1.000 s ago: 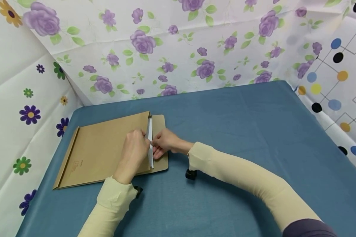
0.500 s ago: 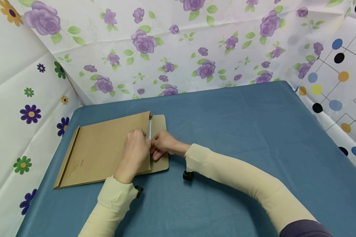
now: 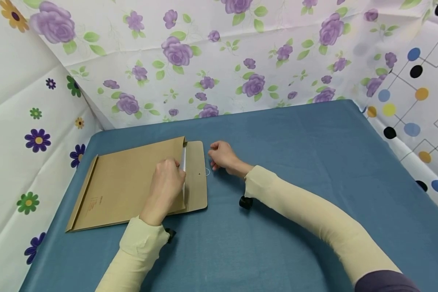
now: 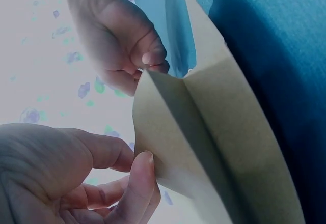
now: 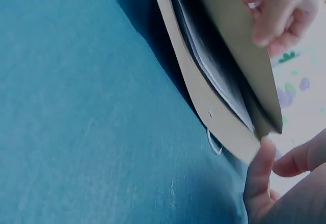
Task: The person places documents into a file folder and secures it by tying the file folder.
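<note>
A brown kraft-paper document envelope lies on the left of the table, its flap spread out flat to the right. My left hand pinches the edge of its top panel between thumb and fingers and lifts it, so the mouth gapes. White paper shows inside the mouth. Just right of the flap hovers my right hand, fingers loosely bent, with nothing seen in it. In the right wrist view its thumb and forefinger stand apart near the flap's corner.
A blue cloth covers the table. A small white string loop sticks out at the flap's right edge. Flower-printed sheets hang behind and to the left, a dotted one on the right.
The white paper slid left into the envelope, so that less of it shows. My right hand then left the mouth and moved right and away from me. My left hand stayed in place.
</note>
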